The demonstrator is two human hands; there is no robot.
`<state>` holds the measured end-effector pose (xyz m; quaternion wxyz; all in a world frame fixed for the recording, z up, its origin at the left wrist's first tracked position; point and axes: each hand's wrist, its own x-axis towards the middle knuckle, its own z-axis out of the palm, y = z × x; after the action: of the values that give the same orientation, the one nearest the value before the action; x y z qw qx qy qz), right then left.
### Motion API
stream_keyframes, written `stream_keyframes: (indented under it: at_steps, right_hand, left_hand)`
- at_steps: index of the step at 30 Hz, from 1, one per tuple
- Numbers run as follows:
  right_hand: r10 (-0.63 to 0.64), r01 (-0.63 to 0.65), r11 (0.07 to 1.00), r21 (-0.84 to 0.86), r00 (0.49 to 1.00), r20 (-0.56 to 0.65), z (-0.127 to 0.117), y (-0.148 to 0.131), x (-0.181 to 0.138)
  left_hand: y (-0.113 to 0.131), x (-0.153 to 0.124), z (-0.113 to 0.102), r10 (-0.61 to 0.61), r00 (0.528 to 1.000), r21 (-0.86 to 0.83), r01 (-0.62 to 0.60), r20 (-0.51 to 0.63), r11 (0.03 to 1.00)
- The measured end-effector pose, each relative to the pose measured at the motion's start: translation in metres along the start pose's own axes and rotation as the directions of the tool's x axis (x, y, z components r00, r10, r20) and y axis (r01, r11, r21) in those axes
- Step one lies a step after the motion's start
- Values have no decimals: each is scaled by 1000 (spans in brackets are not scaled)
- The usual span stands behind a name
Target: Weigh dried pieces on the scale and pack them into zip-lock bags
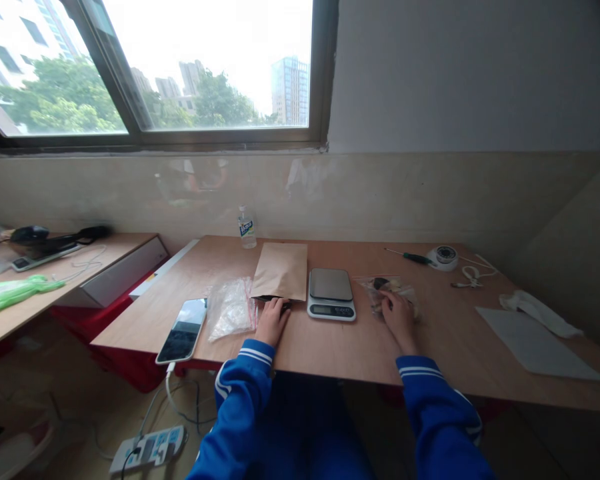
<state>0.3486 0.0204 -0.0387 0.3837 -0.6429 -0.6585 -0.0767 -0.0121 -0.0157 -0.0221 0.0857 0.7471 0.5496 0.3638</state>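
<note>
My left hand (pixel 273 321) lies on the wooden table (pixel 330 347) at the open mouth of a brown paper bag (pixel 281 270); its fingertips reach into the dark opening, and what they hold, if anything, is hidden. My right hand (pixel 397 317) rests on a small clear plastic bag (pixel 387 288) with dark and pale contents, its fingers curled onto the bag's near edge. A small digital scale (pixel 331 293) stands between the two hands with nothing on its platform. Both arms wear blue sleeves with white stripes.
A stack of clear zip bags (pixel 230 308) and a phone (pixel 183 330) on a cable lie left of the paper bag. At the back are a water bottle (pixel 247 227), a screwdriver (pixel 409 256), a tape roll (pixel 443 257) and a white cord (pixel 473 273). A paper sheet (pixel 535 343) and cloth (pixel 537 312) lie right. A power strip (pixel 150 448) is on the floor.
</note>
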Motion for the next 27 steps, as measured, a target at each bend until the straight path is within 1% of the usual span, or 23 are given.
stream_keyframes:
  at_steps: [3, 6, 8, 11, 13, 15, 18, 20, 21, 22, 24, 27]
  right_hand:
    - [1, -1, 1000, -6, 1000, -3, -1, -1, 0]
    - [-2, 2, 1000, 1, 1000, -4, -1, -1, 0]
    - [-2, 2, 1000, 6, 1000, -5, -1, -1, 0]
    - [5, -5, 1000, -1, 1000, -12, 0, -1, 0]
    - [8, -8, 1000, -7, 1000, -13, 0, -1, 1]
    - [8, -8, 1000, -8, 1000, -8, 1, -1, 1]
    - [5, -5, 1000, -11, 1000, 1, 1, -1, 1]
    - [8, -8, 1000, -14, 1000, 1, 1, -1, 1]
    - [10, -10, 1000, -12, 1000, 0, 1, -2, 1]
    - [12, -12, 1000, -11, 1000, -1, 1, -2, 1]
    - [18, -18, 1000, -9, 1000, -5, 1, -2, 1]
    - [23, -24, 1000, -8, 1000, -12, 2, -2, 2]
  left_hand:
    - [-6, 12, 3, -76, 992, 39, 80, -100, 996]
    - [-12, 22, 2, -143, 975, 53, 154, -169, 987]
    - [-13, 23, 0, -147, 966, 37, 159, -212, 987]
    - [-7, 13, 0, -114, 963, -8, 116, -243, 993]
    - [4, 9, 3, -84, 969, -38, 78, -234, 996]
    - [20, 14, 10, -28, 977, -66, 14, -212, 998]
    - [47, 43, 26, 90, 986, -120, -108, -142, 987]
    - [62, 70, 40, 159, 986, -139, -165, -52, 976]
    - [67, 83, 46, 173, 985, -146, -171, 0, 974]
    - [71, 93, 52, 177, 983, -151, -168, 50, 974]
    - [74, 106, 61, 187, 980, -163, -174, 68, 971]
    - [71, 104, 67, 191, 982, -194, -185, 13, 963]
